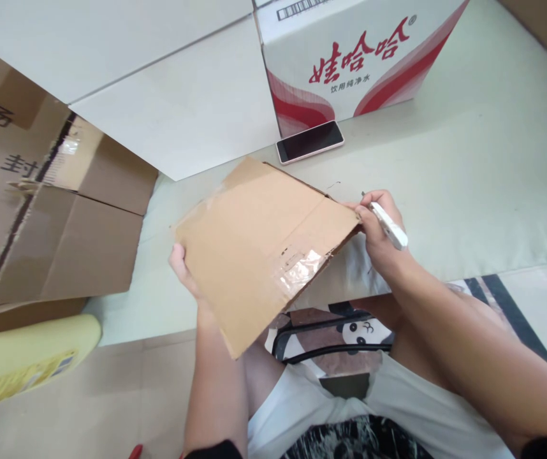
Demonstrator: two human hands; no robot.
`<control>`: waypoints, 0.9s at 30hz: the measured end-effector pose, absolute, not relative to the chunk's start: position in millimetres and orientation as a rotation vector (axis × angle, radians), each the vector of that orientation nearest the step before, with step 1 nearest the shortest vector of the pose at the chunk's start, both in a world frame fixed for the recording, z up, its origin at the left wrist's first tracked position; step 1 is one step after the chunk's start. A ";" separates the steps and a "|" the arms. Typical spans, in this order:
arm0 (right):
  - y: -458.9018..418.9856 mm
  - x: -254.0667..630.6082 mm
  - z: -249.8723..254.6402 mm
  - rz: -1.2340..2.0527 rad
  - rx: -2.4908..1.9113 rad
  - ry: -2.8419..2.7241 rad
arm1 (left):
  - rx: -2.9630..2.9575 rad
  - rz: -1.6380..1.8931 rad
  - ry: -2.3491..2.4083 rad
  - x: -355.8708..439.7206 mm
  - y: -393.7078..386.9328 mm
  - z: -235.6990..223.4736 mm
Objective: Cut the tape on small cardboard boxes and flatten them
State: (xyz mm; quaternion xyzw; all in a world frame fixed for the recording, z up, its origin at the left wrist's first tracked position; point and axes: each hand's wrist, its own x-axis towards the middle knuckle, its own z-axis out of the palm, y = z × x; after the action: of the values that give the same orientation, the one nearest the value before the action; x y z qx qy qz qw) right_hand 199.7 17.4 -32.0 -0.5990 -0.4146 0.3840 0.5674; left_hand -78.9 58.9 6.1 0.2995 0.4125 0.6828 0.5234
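A flat brown cardboard piece (259,242) with clear tape along one edge is held tilted in front of me. My left hand (182,268) grips its left edge, fingers mostly hidden behind it. My right hand (379,233) is closed around a white pen-like tool (391,226) and touches the cardboard's right corner.
A white and red water carton (350,51) stands at the back, with a phone (310,141) lying before it. Opened brown boxes (48,217) lie to the left, and a yellow pack (20,357) sits at lower left. A panda-print item (350,335) rests on my lap.
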 end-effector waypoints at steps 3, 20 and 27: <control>17.5 199.7 -31.7 0.913 -1.404 -0.966 | 0.651 1.621 0.976 -78.8 57.9 5.0; 17.5 198.1 -27.7 0.897 -1.407 -0.967 | 0.341 1.641 1.194 -61.0 59.9 26.7; 17.5 197.9 -29.1 0.911 -1.399 -0.963 | 0.312 1.613 1.216 -60.2 60.8 28.0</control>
State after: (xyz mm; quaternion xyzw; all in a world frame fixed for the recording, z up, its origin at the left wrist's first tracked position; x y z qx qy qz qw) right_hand 197.9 17.5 -29.1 -0.5961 -0.4105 0.3883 0.5704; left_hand -60.2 60.8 28.0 0.1301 0.5074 0.6733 0.5218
